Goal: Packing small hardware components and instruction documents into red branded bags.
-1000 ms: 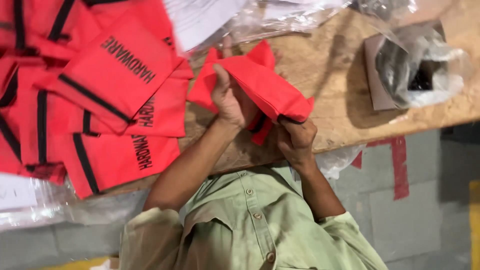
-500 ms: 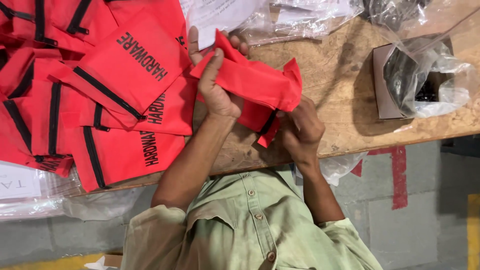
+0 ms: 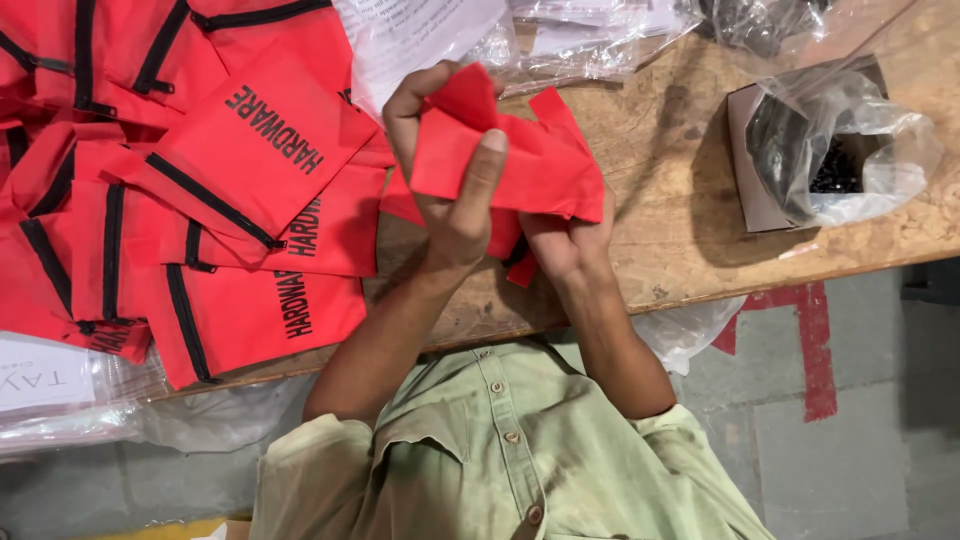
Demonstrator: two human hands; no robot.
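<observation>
Both my hands hold one red fabric pouch (image 3: pixel 545 165) bunched up above the wooden table (image 3: pixel 680 230). My left hand (image 3: pixel 455 215) grips its left side, thumb pressed over the front and fingers curled behind the top. My right hand (image 3: pixel 565 250) clutches the lower right part from below, mostly hidden by the cloth. Just to the left lies a pile of several red pouches (image 3: pixel 250 150) with black zips and black lettering, overlapping one another.
A small cardboard box (image 3: pixel 750 190) holding a clear plastic bag of dark small parts (image 3: pixel 840 150) stands at the right. Clear bags and printed sheets (image 3: pixel 560 30) lie along the table's far side. More plastic wrap and a paper label (image 3: pixel 50 385) hang at the lower left. Grey floor with red tape (image 3: pixel 810 340) lies below.
The pouch has been turned and bunched between my hands. My left hand has shifted from the pouch's left edge to over its front, thumb on top. My right hand stays underneath.
</observation>
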